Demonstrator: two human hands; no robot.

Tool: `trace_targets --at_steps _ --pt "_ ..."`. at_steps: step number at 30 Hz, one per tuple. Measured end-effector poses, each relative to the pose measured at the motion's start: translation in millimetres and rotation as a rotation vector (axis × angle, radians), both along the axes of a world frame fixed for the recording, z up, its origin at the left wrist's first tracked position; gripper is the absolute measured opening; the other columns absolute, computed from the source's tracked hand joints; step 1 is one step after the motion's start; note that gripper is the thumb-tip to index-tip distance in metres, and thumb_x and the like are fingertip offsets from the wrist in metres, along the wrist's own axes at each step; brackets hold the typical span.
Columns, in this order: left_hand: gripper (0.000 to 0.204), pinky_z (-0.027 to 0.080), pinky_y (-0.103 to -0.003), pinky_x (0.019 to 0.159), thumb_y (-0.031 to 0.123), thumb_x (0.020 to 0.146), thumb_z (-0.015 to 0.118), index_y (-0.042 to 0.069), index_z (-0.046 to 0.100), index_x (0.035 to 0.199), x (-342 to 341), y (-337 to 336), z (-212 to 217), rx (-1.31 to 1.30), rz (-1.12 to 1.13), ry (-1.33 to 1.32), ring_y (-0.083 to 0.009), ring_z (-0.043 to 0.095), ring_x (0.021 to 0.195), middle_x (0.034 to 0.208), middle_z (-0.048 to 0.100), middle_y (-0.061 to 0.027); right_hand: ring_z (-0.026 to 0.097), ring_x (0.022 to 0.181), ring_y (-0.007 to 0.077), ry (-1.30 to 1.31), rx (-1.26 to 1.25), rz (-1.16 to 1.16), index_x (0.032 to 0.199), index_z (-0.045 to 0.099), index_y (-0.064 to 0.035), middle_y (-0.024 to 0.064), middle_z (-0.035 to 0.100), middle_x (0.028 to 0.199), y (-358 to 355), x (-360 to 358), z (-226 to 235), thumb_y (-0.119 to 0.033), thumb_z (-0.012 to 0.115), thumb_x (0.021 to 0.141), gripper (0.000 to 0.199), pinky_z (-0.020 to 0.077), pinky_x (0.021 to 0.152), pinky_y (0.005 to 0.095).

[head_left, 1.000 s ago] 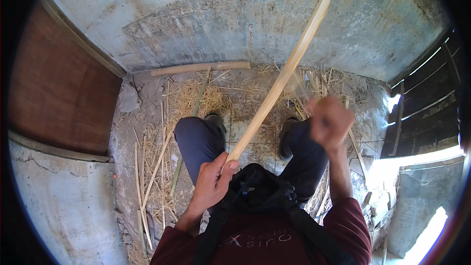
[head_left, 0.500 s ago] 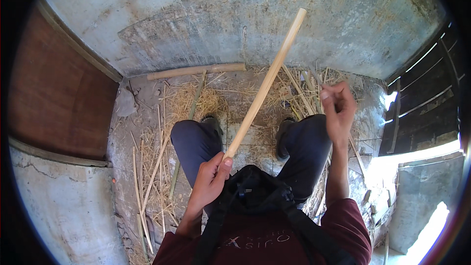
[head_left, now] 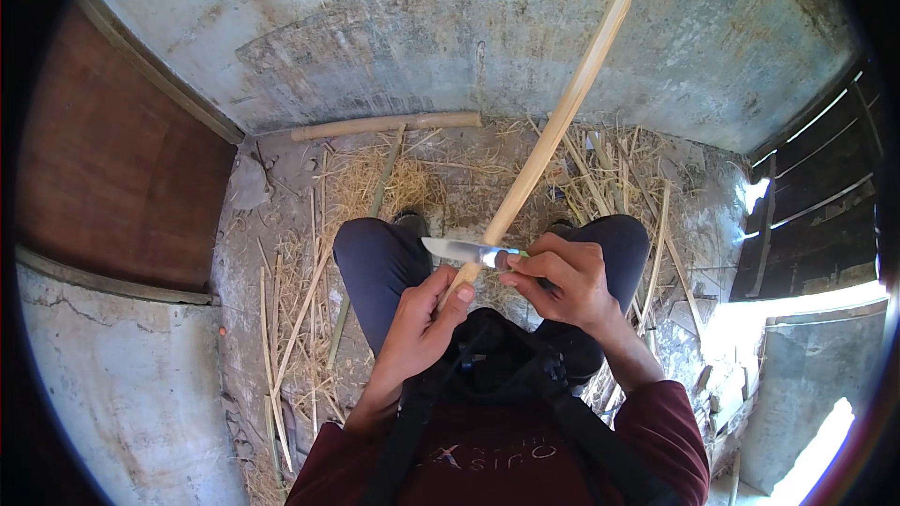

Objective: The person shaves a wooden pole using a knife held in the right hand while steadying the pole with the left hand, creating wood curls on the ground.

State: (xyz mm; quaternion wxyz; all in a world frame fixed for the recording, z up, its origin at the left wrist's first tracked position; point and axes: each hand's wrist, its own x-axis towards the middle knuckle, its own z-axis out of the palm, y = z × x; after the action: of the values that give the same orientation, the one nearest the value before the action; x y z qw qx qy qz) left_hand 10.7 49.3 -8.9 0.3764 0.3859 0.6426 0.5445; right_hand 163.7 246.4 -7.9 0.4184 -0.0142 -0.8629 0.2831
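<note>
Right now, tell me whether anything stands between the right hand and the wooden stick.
Yes, the knife. The right hand holds its handle, and its blade crosses over the wooden stick just beyond the left hand. Nothing else visible is in between.

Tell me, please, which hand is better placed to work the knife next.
Probably the right hand: it holds the knife, whose blade crosses the stick, while the left hand grips the stick's near end.
</note>
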Motion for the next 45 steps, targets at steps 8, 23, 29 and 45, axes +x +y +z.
trace_targets --at_steps 8,23,29,45 --pt "0.027 0.039 -0.029 0.060 0.023 0.111 0.068 -0.003 0.070 0.117 1.0 4.8 -0.8 0.091 -0.007 0.073 -0.0071 0.048 0.069 0.076 0.063 -0.0017 0.064 0.056 0.0184 -0.018 0.066 0.035 0.101 0.078 -0.0107 0.0011 0.064 0.077 -16.0 -1.4 -1.4 -0.020 0.093 0.084 0.025 0.0480 0.047 0.0341" --pt "0.028 0.027 -0.023 0.053 0.027 0.118 0.055 0.000 0.063 0.121 2.9 3.8 -12.2 0.109 -0.073 -0.087 -0.0005 0.038 0.061 0.075 0.050 0.0074 0.061 0.053 0.0171 0.047 0.052 0.020 0.097 0.076 -0.0108 0.0006 0.062 0.075 -21.9 -3.2 -5.0 -0.014 0.092 0.083 0.021 0.0453 0.045 0.0331" --pt "0.027 0.025 -0.022 0.053 0.025 0.118 0.054 0.000 0.059 0.127 2.1 8.9 -4.6 0.221 -0.142 -0.084 0.0001 0.036 0.060 0.075 0.048 0.0077 0.063 0.053 0.0178 0.052 0.079 0.037 0.094 0.077 -0.0087 0.0051 0.066 0.074 -22.2 -2.9 -3.0 -0.015 0.098 0.077 0.028 0.0446 0.045 0.0300" --pt "0.028 0.028 -0.029 0.053 0.023 0.115 0.062 0.000 0.077 0.122 7.8 6.5 5.7 0.075 -0.038 0.014 -0.0046 0.035 0.060 0.067 0.047 0.0051 0.062 0.052 0.0173 0.087 0.170 -0.060 0.098 0.079 -0.0096 0.0030 0.064 0.074 -18.1 -1.8 12.5 -0.014 0.096 0.078 0.027 0.0454 0.044 0.0314"
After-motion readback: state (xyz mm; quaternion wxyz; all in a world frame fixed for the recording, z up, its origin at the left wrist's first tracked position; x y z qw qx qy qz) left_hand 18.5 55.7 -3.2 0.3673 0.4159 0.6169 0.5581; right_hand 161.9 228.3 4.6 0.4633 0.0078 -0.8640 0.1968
